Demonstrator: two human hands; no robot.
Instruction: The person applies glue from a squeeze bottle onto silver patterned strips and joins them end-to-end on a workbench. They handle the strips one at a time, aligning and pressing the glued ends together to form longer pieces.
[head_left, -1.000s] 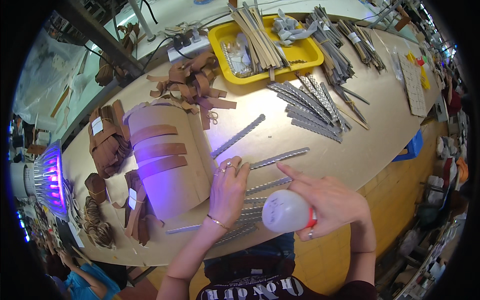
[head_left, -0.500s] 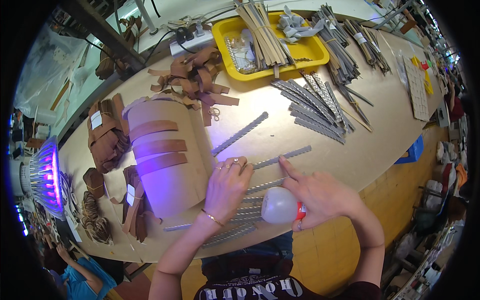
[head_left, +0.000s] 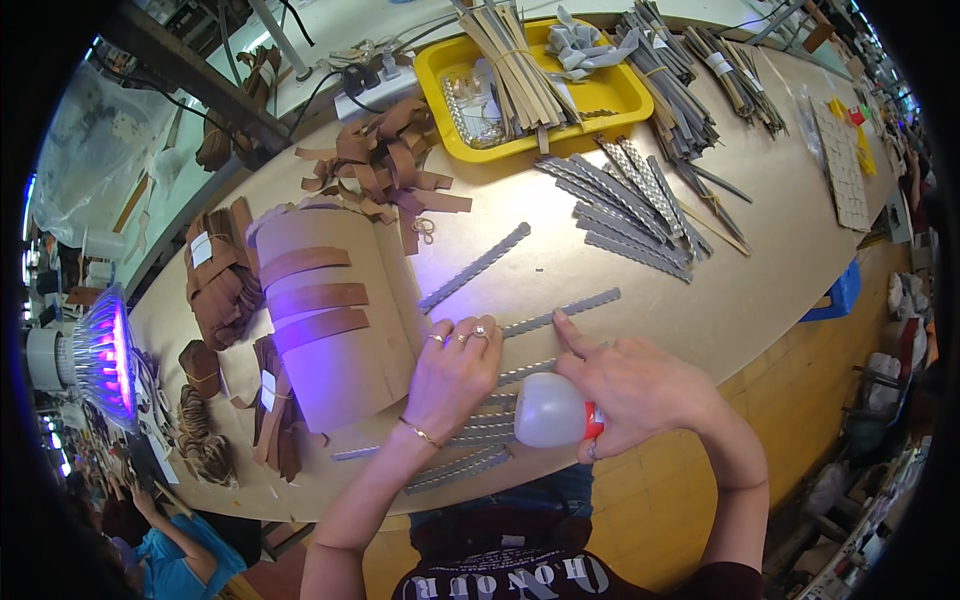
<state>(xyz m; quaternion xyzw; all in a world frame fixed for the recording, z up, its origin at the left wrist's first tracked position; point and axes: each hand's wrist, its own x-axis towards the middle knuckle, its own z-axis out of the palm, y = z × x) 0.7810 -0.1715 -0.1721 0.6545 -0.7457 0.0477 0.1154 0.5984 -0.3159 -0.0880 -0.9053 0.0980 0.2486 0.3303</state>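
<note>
A narrow grey strip (head_left: 585, 302) with a silvery twisted edge lies slantwise on the table in front of me. My left hand (head_left: 455, 370), wearing rings and a bracelet, has its fingers bent together over the strip's left end; the fingertips are partly hidden. In my right hand (head_left: 635, 385) is a translucent white squeeze bottle (head_left: 550, 410) with a red collar, tipped over sideways. The index finger of that hand reaches out and touches the strip. Several similar strips (head_left: 490, 432) lie below my hands, partly covered by the bottle and left wrist. Another single strip (head_left: 475, 268) lies farther up.
Left of my hands stands a tan rounded block (head_left: 340, 330) bearing brown strips. A lit purple lamp (head_left: 105, 355) shines from the left. Brown strip bundles (head_left: 215, 270) surround the block. A yellow tray (head_left: 475, 152) and grey strip piles (head_left: 630, 225) sit farther back.
The whole view has shifted slightly. Both hands keep nearly the same places on the strip, and the bottle stays tipped in the right hand.
</note>
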